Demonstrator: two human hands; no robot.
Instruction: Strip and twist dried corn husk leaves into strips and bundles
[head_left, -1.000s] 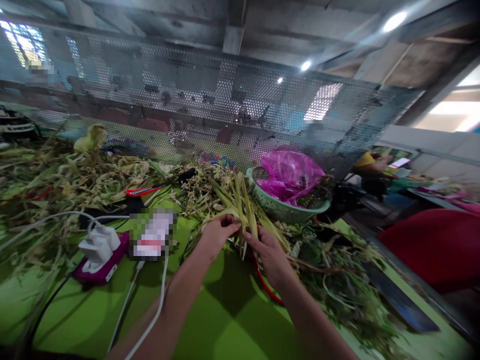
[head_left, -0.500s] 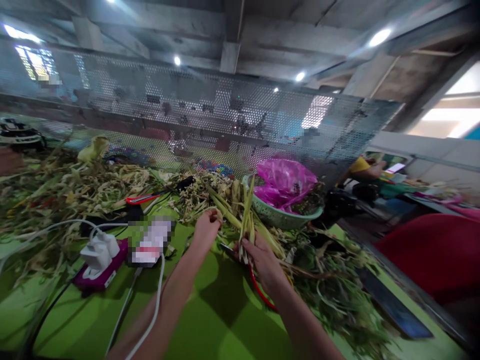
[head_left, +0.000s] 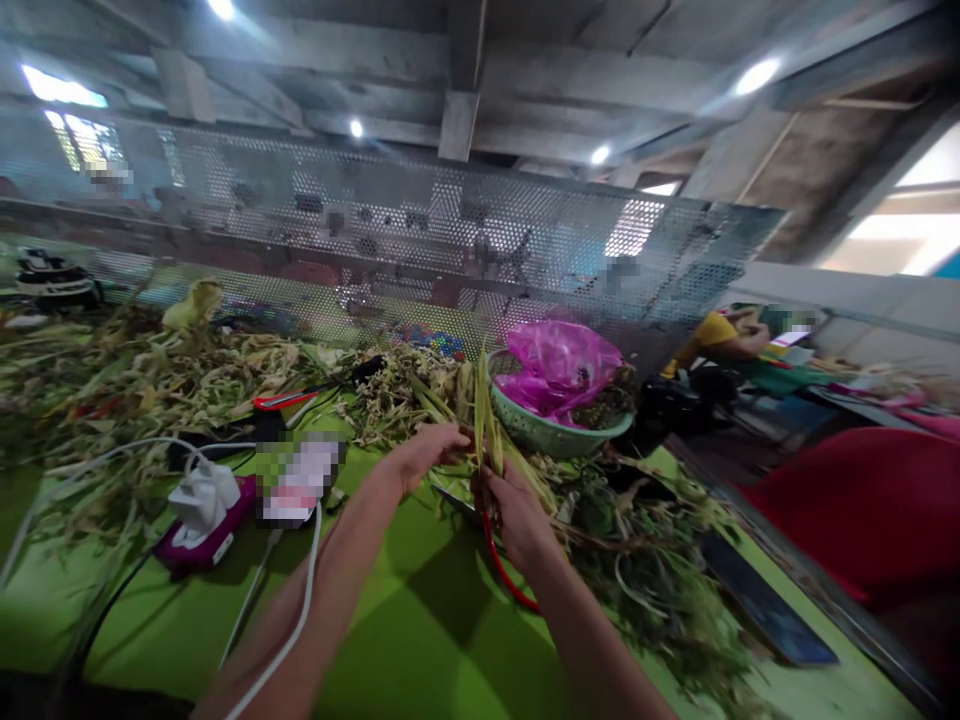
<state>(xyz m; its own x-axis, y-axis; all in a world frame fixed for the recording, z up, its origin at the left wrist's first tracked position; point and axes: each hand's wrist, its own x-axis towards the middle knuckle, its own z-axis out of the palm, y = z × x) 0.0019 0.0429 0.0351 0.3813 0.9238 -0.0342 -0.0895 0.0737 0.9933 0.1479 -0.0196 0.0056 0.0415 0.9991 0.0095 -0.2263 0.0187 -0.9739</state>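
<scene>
The right hand (head_left: 517,510) grasps the upright green stalks (head_left: 484,425) from below, and the left hand (head_left: 427,455), fingers curled, pinches their side.

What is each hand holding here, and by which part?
The right hand grips a bundle of green stalks at its lower end. The left hand seems to pinch the same bundle from the side, near that grip.

Bare forearms, bare left hand (head_left: 422,457), right hand (head_left: 517,507)

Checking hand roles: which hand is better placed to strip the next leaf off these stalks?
Probably the left hand: it touches the stalks partway up, while the right hand grips their base.
</scene>
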